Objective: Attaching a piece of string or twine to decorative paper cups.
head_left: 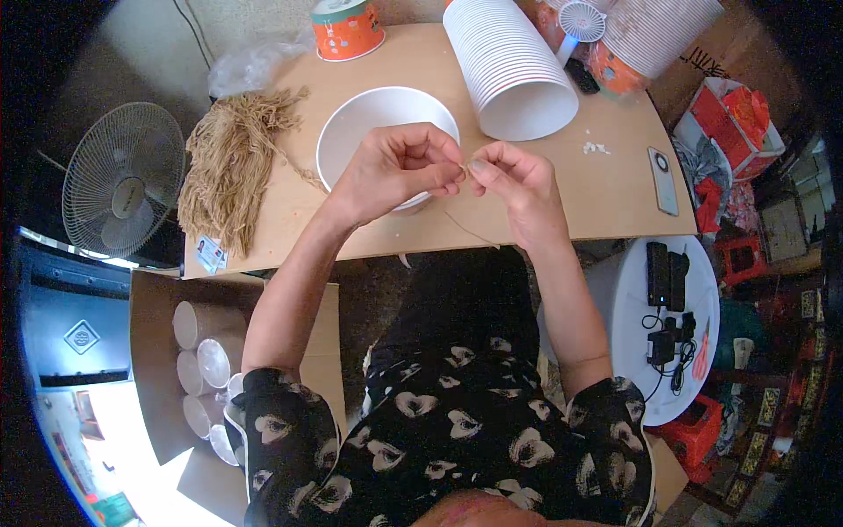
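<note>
My left hand (395, 171) and my right hand (520, 189) meet at the fingertips above the table's front part. Both pinch a thin tan strand (468, 227), whose loose end trails below toward the front edge. The exact spot where they grip it is tiny and partly covered by the fingers. Behind and beneath my left hand stands a wide white bowl (347, 123), its opening facing up. To its left lies a thick bundle of tan braided cords (233, 171), one of them stretching toward the bowl's rim.
A long stack of white paper tubs (505, 61) lies at the back, beside an orange tub (349, 35) and a small handheld fan (581, 22). White scraps (596, 148) and a phone (663, 180) lie right. Below are a carton (154, 369) of clear containers and a round white stool (628, 351) with adapters.
</note>
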Available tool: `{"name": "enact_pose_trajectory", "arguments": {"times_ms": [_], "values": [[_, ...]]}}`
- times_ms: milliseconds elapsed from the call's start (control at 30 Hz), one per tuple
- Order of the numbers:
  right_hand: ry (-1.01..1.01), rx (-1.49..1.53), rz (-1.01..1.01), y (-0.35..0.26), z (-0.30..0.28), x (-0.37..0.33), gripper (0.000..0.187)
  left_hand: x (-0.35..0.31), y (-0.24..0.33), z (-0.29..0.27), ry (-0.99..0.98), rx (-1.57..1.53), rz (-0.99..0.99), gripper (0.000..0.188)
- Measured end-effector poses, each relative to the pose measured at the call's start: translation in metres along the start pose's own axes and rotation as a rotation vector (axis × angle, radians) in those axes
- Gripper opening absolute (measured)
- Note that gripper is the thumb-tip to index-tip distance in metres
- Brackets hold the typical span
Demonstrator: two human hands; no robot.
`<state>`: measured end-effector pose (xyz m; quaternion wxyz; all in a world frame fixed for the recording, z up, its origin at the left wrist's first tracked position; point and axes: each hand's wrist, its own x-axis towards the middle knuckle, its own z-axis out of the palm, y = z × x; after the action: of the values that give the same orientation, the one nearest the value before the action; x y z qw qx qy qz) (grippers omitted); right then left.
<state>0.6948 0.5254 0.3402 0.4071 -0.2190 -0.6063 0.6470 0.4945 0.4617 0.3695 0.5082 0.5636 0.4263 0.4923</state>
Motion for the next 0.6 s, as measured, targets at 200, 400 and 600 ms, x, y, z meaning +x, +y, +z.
{"name": "enact_pose_trajectory", "arguments": {"times_ms": [200, 400, 600], "values": [[-0.002, 0.011, 0.005, 0.0024, -0.0009, -0.0006, 0.016, -0.0012, -0.001, -0.0009, -0.01, 0.008, 0.035, 0.011], [0.013, 0.019, -0.011, 0.0006, 0.0012, -0.0005, 0.016, -0.0026, 0.0012, -0.0033, -0.017, -0.018, 0.017, 0.023], [0.09, -0.027, -0.101, -0.0003, 0.0014, -0.0004, 0.013, -0.0024, 0.0002, -0.0032, -0.035, 0.013, 0.024, 0.024]]}}
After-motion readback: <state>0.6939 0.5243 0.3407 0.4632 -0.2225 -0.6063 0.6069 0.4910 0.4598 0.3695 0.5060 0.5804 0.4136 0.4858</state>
